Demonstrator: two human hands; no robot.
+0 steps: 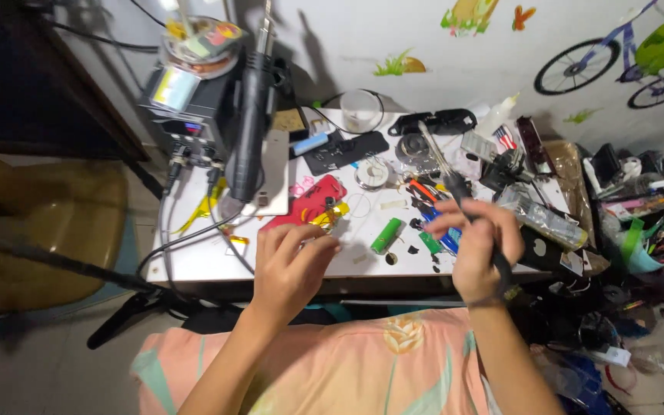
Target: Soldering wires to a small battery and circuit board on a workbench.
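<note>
My right hand [476, 250] grips a soldering iron [443, 167] by its dark handle, with the metal tip pointing up and away over the white table [209, 260]. My left hand [290, 265] hovers at the table's front edge, its fingers pinched on something small that I cannot make out. It is just in front of a red flat part [305, 201] with yellow tape bits. A green cylindrical cell [386, 235] lies between my hands.
A soldering station [194, 100] with a hot-air wand [249, 131] stands at the back left. A solder spool [372, 172], a clear cup [359, 111], a squeeze bottle [499, 115] and several small tools crowd the table. Clutter fills the right side; a chair [32, 230] stands left.
</note>
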